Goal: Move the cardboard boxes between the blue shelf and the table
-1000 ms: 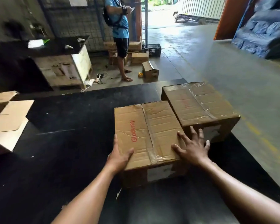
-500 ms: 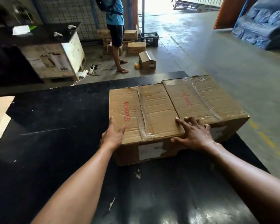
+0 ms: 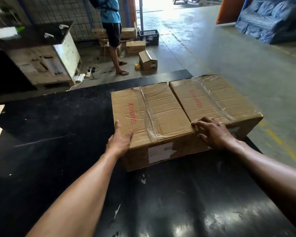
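Both bare forearms reached forward from the bottom of the view, the left rising toward one o'clock, the right toward eleven o'clock. The left hand [image 3: 119, 142] lay at the near left corner of a cardboard box [image 3: 152, 115], thumb on the top face pointing to one o'clock, fingers down the left side and mostly hidden. The right hand [image 3: 212, 132] rested palm down at the box's near right corner, fingers [image 3: 199, 124] spread and pointing to ten o'clock, wrist slightly bent.

Creased matt cardboard boxes [image 3: 154, 115] sealed with glossy clear tape, glossy black table [image 3: 178, 202]
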A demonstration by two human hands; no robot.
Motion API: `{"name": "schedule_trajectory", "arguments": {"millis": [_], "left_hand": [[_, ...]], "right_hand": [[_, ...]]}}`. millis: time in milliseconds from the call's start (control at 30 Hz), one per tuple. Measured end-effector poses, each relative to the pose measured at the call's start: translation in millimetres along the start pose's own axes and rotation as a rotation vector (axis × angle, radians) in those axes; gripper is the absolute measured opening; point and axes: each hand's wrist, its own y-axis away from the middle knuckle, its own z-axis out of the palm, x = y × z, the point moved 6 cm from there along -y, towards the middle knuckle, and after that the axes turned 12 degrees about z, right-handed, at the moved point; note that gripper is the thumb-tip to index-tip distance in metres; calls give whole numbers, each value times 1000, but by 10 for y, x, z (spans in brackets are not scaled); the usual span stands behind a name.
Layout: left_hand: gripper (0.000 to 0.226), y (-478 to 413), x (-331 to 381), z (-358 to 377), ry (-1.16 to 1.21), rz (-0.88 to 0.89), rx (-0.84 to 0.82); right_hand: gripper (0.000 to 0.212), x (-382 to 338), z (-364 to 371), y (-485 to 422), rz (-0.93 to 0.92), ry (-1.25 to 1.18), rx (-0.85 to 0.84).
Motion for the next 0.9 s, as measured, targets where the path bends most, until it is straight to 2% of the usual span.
{"name": "schedule_trajectory", "arguments": {"millis": [100,167,300,367,567,733,900], "left_hand": [[91,114,56,17,0,-16,-44],[92,222,188,-31,-85,1,-59],[93,512,767,-169,-182,179,25],[88,731,1154,-92,-134,314,-14],[60,2104,2391,674,-96,721,-410],[67,3863,3283,1705,-119,1050,-710],[67,5809,3865,2551,-123,1392,-991]], "right_hand": [[67,-4,-20,147,6,-26,-67],[68,-23,-81,305,34,-70,-72],[67,-50,-324,794,117,-137,-40],[69,11,-467,1120,147,-148,-15],[69,705,-989,2696,331,-246,102],[67,1653,-1187,4832,676,-372,255],[65,2240,-1172,7008,1048,-404,428]]}}
